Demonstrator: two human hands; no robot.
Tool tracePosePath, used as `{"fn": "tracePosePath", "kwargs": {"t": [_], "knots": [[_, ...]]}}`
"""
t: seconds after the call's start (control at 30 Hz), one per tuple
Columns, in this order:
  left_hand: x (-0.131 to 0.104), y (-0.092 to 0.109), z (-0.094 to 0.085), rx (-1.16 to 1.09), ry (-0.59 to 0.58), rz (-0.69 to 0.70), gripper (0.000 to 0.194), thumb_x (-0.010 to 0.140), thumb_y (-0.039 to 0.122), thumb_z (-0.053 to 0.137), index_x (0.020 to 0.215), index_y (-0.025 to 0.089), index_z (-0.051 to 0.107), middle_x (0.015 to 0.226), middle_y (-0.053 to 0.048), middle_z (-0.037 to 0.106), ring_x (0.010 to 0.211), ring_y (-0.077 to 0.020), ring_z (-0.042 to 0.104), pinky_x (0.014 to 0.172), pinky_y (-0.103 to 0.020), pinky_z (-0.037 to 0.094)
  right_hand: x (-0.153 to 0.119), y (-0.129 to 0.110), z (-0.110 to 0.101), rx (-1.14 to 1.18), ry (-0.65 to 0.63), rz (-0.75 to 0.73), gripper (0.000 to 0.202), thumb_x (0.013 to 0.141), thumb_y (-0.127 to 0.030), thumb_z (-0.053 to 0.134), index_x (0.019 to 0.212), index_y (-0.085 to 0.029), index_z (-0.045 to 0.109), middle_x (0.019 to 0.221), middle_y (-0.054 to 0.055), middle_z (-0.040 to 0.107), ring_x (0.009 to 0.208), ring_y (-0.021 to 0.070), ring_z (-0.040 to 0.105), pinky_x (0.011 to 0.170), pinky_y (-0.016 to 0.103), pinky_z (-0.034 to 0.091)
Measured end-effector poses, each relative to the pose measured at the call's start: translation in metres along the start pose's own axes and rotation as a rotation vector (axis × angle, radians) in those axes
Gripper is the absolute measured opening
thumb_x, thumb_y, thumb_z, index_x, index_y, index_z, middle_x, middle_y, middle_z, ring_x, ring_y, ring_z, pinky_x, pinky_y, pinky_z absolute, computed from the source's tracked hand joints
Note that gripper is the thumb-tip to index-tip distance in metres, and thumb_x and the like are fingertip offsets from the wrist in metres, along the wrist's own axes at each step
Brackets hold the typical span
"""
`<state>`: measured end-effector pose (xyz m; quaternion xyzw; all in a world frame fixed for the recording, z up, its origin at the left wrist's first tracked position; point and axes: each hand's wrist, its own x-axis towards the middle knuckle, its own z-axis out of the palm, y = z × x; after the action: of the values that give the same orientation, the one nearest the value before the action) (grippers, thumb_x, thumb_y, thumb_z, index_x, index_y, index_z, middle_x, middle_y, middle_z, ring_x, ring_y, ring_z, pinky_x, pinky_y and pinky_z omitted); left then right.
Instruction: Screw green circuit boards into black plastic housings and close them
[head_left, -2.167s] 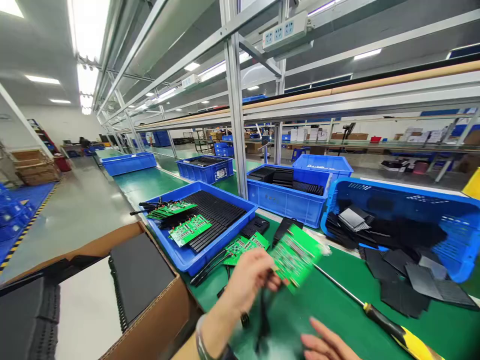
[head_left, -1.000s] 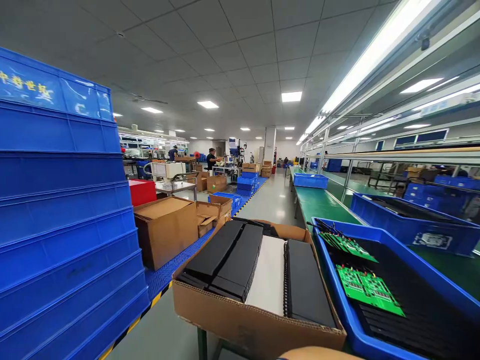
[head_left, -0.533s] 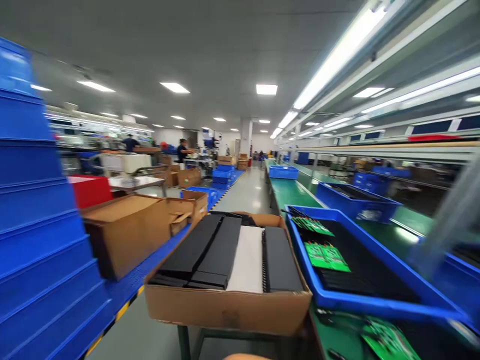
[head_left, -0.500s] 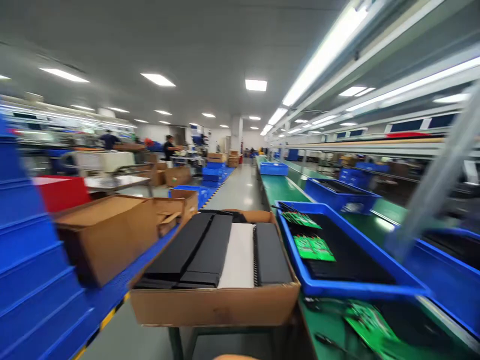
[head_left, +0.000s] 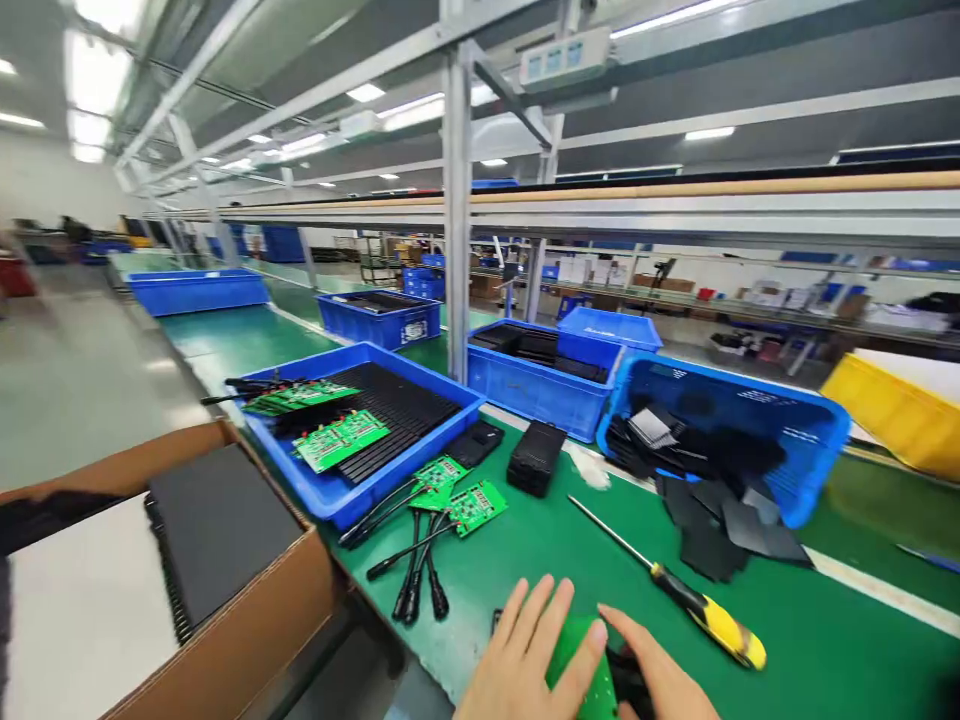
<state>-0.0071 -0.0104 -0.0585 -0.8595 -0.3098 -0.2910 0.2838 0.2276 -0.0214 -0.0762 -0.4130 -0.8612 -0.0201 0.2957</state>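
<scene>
At the bottom of the view, my left hand [head_left: 525, 655] lies over a green circuit board [head_left: 581, 665], its fingers stretched out and slightly apart. My right hand [head_left: 656, 665] is at the board's right side, fingers curved around its edge and a dark part beneath. The palms are partly cut off by the frame. Beyond them are more green boards [head_left: 477, 508] with black cables [head_left: 412, 580]. A screwdriver [head_left: 705, 615] with a yellow and black handle lies to the right. A stack of black cases [head_left: 535, 457] stands farther back.
A blue tray [head_left: 330, 512] holds boards and black pieces. Right of it, a tilted blue basket [head_left: 817, 440] spills black sheets onto the green bench [head_left: 600, 560]. An open cardboard box [head_left: 300, 590] stands at the left. A metal post [head_left: 456, 200] rises behind the tray.
The view has swung right, from the aisle and box to the bench. Both hands now show at a green board; before, only a sliver of skin was visible at the bottom edge.
</scene>
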Motion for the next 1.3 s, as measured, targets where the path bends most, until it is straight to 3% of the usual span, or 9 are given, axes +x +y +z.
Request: {"fn": "tracePosePath", "kwargs": {"t": [0.1, 0.17, 0.33, 0.57, 0.7, 0.8, 1.0, 1.1, 1.3], "knots": [[-0.004, -0.001, 0.006, -0.156, -0.008, -0.008, 0.051, 0.103, 0.047, 0.032, 0.140, 0.016, 0.048, 0.113, -0.014, 0.069, 0.097, -0.0236, 0.067, 0.080, -0.034, 0.057, 0.012, -0.018, -0.011, -0.023, 0.034, -0.042, 0.040, 0.076, -0.005, 0.042, 0.112, -0.018, 0.050, 0.119, 0.011, 0.065, 0.105, 0.0171, 0.066, 0.085, 0.022, 0.055], [-0.010, 0.003, 0.012, -0.286, -0.071, -0.060, 0.065, 0.101, 0.056, 0.021, 0.146, 0.014, 0.040, 0.110, -0.016, 0.068, 0.091, -0.0236, 0.067, 0.075, -0.033, 0.056, 0.019, -0.028, -0.020, -0.081, 0.125, -0.111, 0.019, 0.087, -0.007, 0.039, 0.092, -0.020, 0.053, 0.100, 0.008, 0.068, 0.092, 0.0175, 0.066, 0.080, 0.025, 0.053], [-0.023, 0.006, 0.023, -0.403, -0.107, -0.154, 0.062, 0.100, 0.058, 0.027, 0.147, 0.018, 0.037, 0.112, -0.015, 0.063, 0.099, -0.0277, 0.063, 0.085, -0.043, 0.052, 0.022, -0.033, -0.020, -0.172, 0.175, -0.126, 0.038, 0.104, -0.020, 0.027, 0.077, -0.019, 0.054, 0.062, -0.001, 0.053, 0.057, 0.0154, 0.044, 0.055, 0.031, 0.029], [-0.030, -0.018, 0.024, -0.423, -0.193, 0.016, 0.053, 0.096, 0.056, 0.043, 0.138, 0.024, 0.048, 0.129, -0.014, 0.056, 0.124, -0.0323, 0.049, 0.109, -0.060, 0.031, 0.012, -0.031, -0.013, -0.038, -0.089, 0.028, 0.037, 0.104, -0.026, 0.029, 0.079, -0.019, 0.056, 0.071, 0.000, 0.056, 0.064, 0.0150, 0.047, 0.060, 0.029, 0.031], [-0.036, -0.027, 0.031, -0.477, -0.227, 0.095, 0.065, 0.089, 0.066, 0.049, 0.138, 0.024, 0.048, 0.132, -0.016, 0.054, 0.125, -0.0335, 0.049, 0.108, -0.061, 0.034, 0.010, -0.033, -0.010, -0.082, -0.189, 0.059, 0.016, 0.094, -0.016, 0.056, 0.078, -0.019, 0.057, 0.073, -0.002, 0.058, 0.064, 0.0146, 0.050, 0.059, 0.028, 0.033], [-0.035, -0.032, 0.033, -0.520, -0.260, 0.120, 0.073, 0.084, 0.071, 0.051, 0.139, 0.024, 0.046, 0.135, -0.017, 0.052, 0.126, -0.0339, 0.049, 0.106, -0.062, 0.037, 0.009, -0.035, -0.004, -0.089, -0.273, 0.108, 0.017, 0.086, -0.012, 0.066, 0.074, -0.020, 0.057, 0.073, -0.002, 0.060, 0.064, 0.0143, 0.053, 0.057, 0.028, 0.033], [-0.027, -0.043, 0.031, -0.622, -0.334, 0.139, 0.071, 0.081, 0.069, 0.057, 0.138, 0.028, 0.046, 0.134, -0.016, 0.051, 0.131, -0.0328, 0.045, 0.106, -0.065, 0.036, 0.011, -0.042, 0.003, -0.169, -0.222, 0.057, 0.024, 0.070, -0.011, 0.079, 0.071, -0.020, 0.056, 0.068, -0.003, 0.060, 0.058, 0.0157, 0.053, 0.052, 0.032, 0.031], [-0.024, -0.043, 0.027, -0.663, -0.329, 0.125, 0.070, 0.081, 0.069, 0.054, 0.137, 0.026, 0.047, 0.133, -0.017, 0.051, 0.128, -0.0328, 0.047, 0.105, -0.065, 0.037, 0.015, -0.041, -0.005, -0.176, -0.171, -0.001, 0.020, 0.073, -0.016, 0.078, 0.073, -0.020, 0.058, 0.068, -0.004, 0.060, 0.058, 0.0158, 0.052, 0.054, 0.032, 0.031], [-0.018, -0.042, 0.022, -0.687, -0.310, 0.112, 0.065, 0.084, 0.067, 0.050, 0.134, 0.026, 0.049, 0.129, -0.017, 0.053, 0.121, -0.0309, 0.052, 0.102, -0.064, 0.040, 0.021, -0.031, -0.020, 0.014, -0.244, 0.289, 0.011, 0.087, -0.012, 0.065, 0.087, -0.020, 0.060, 0.085, -0.001, 0.060, 0.076, 0.0157, 0.056, 0.066, 0.026, 0.039]]}}
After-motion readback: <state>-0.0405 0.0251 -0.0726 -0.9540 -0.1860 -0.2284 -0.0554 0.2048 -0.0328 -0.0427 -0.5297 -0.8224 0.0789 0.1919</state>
